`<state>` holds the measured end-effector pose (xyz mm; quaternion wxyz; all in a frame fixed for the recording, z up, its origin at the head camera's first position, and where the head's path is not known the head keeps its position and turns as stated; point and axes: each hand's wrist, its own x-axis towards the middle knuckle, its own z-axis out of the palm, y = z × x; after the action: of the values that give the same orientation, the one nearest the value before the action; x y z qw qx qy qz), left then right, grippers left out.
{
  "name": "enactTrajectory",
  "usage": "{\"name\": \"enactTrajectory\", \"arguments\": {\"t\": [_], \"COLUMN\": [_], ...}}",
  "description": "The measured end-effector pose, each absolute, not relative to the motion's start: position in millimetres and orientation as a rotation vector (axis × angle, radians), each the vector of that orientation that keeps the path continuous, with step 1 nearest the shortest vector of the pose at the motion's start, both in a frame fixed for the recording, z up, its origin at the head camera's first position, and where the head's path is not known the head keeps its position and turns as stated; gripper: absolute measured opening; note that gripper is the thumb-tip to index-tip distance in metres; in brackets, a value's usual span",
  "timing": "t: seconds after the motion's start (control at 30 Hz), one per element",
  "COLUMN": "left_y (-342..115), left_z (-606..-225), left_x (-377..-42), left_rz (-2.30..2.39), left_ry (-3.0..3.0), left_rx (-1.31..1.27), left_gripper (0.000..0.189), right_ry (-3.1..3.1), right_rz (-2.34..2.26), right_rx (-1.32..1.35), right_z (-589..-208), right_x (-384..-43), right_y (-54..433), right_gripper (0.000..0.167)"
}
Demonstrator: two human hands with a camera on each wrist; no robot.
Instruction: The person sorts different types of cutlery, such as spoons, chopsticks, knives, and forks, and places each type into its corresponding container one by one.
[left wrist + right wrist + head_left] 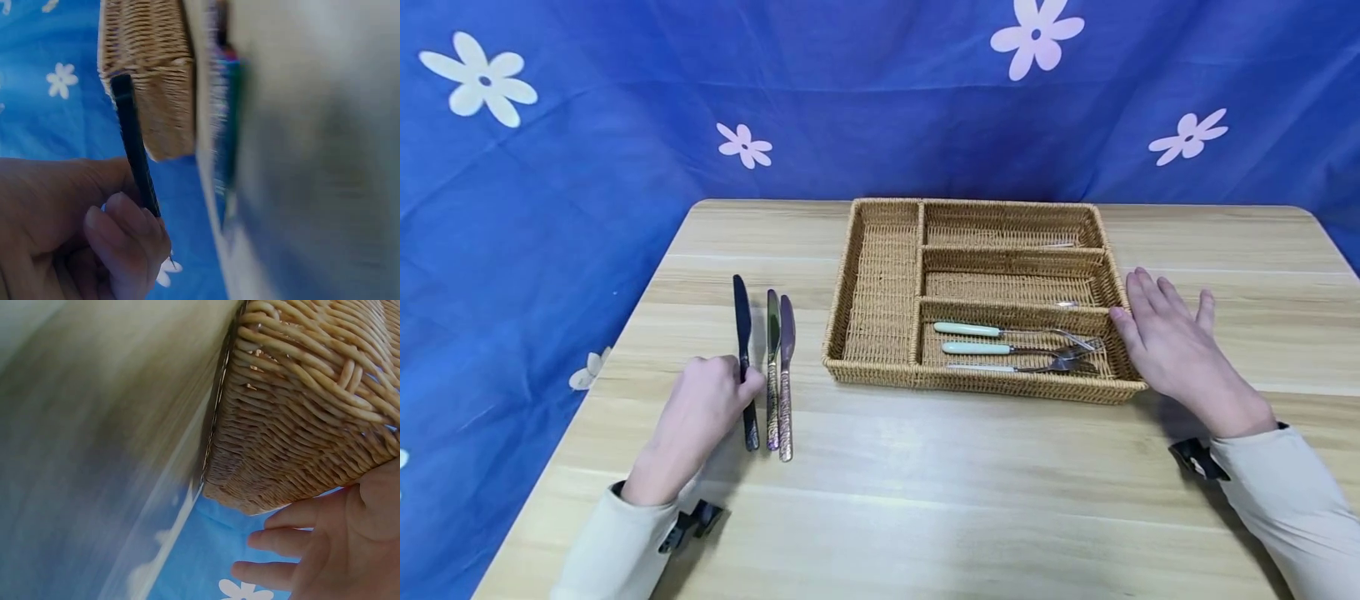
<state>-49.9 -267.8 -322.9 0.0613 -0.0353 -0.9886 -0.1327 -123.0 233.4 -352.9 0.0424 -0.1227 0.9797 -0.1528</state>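
My left hand pinches a black table knife between thumb and fingers, around its handle. In the left wrist view the black knife appears held off the tabletop. Just to its right lie a gold-green knife and a purple one, side by side with blades pointing away. At the right end of a wicker cutlery tray, my right hand touches the outer wall with fingers extended. The right wrist view shows that hand beside the woven wall, holding nothing.
Cutlery with pale green handles, forks among it, lies in the tray's front right compartment. Bits of shiny metal show in the two compartments behind. The wooden table ends at a blue curtain with white flowers.
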Motion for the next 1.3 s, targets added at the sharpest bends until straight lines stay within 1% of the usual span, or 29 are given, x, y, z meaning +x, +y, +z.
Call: {"name": "enactTrajectory", "arguments": {"t": [0.37, 0.67, 0.8, 1.0, 1.13, 1.3], "left_y": [-218.9, -183.3, -171.4, -149.4, -138.2, -130.4], "left_z": [-279.5, -269.5, -271.0, -283.3, -301.4, -319.5], "left_x": [-85.4, -124.2, -140.0, -160.6, -165.9, -167.6], "left_rz": [-0.44, -0.334, -0.299, -0.081, 0.049, 0.069], "left_ry": [-3.046, -3.102, -3.14, -3.23, -3.211, -3.237], "left_rx": [-0.338, -0.467, -0.431, -0.426, -0.474, -0.504], "left_gripper": [0.036, 0.047, 0.047, 0.046, 0.046, 0.044], "right_ry": [3.008, 2.983, 2.975, 2.971, 2.972, 2.982], "right_rz": [-0.478, -0.469, -0.462, -0.469, -0.477, -0.485], "right_rx": [-0.39, -0.371, -0.363, -0.362, -0.367, -0.365], "right_z": [-352.5, -351.6, -351.6, -352.1, -351.2, -348.9], "right_x": [-122.2, -122.3, -122.9, -122.6, -121.6, -120.2], "right_y": [234.2, 232.5, 232.4, 231.7, 230.8, 231.0], "right_gripper": [0.068, 0.069, 0.069, 0.069, 0.069, 0.07]}}
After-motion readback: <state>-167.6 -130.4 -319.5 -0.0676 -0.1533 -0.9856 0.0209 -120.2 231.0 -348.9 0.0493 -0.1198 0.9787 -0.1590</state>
